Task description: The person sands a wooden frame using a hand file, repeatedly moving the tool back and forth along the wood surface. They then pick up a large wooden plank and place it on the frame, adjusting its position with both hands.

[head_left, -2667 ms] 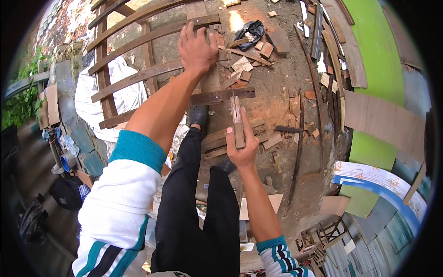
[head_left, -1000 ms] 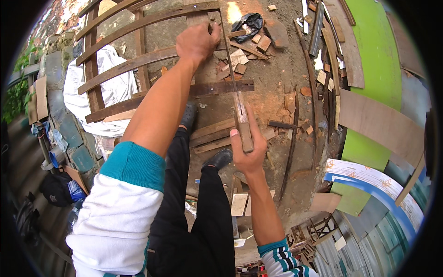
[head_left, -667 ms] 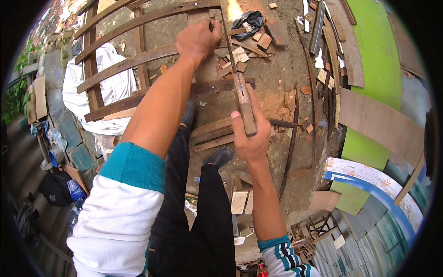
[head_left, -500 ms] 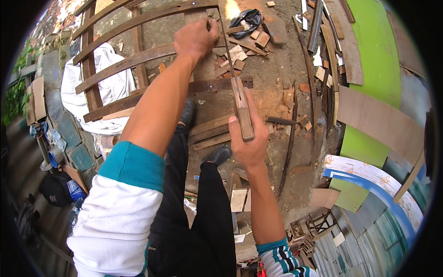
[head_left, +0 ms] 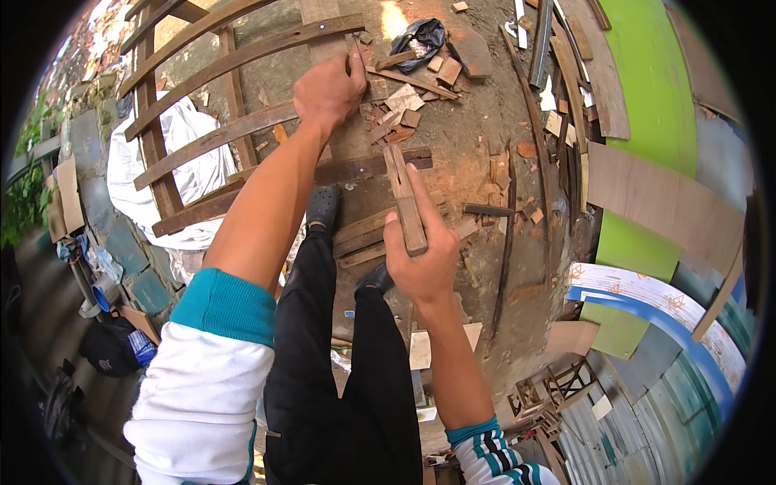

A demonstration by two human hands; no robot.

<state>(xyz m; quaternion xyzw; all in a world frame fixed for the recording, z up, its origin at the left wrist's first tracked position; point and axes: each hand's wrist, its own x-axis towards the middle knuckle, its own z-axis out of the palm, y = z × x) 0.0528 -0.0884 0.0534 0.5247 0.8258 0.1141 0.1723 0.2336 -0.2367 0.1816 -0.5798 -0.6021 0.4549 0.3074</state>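
Note:
My right hand (head_left: 424,255) is wrapped round the straight, slotted wooden handle of what looks like a handsaw (head_left: 408,214), its forefinger stretched along the side. The saw's thin blade is seen edge-on and is hard to make out. Farther forward, my closed left hand (head_left: 327,90) rests over a wooden slat (head_left: 218,141) of a lattice frame, near the slats' right ends. Its fingertips are hidden, so what they grip does not show. Another slat (head_left: 267,40) ends just beyond this hand, and a lower slat (head_left: 368,166) passes in front of the saw handle.
Wood offcuts (head_left: 404,105) and a black plastic bag (head_left: 424,36) lie beyond the saw. Planks (head_left: 380,230) sit by my feet. A white cloth (head_left: 133,153) lies under the frame. Long strips (head_left: 533,113) and green panels (head_left: 651,81) line the right side.
Both hands have shifted slightly left in the view, and the saw handle now sits a little lower. The thin blade, clearly seen before beside my left hand, is now hardly visible.

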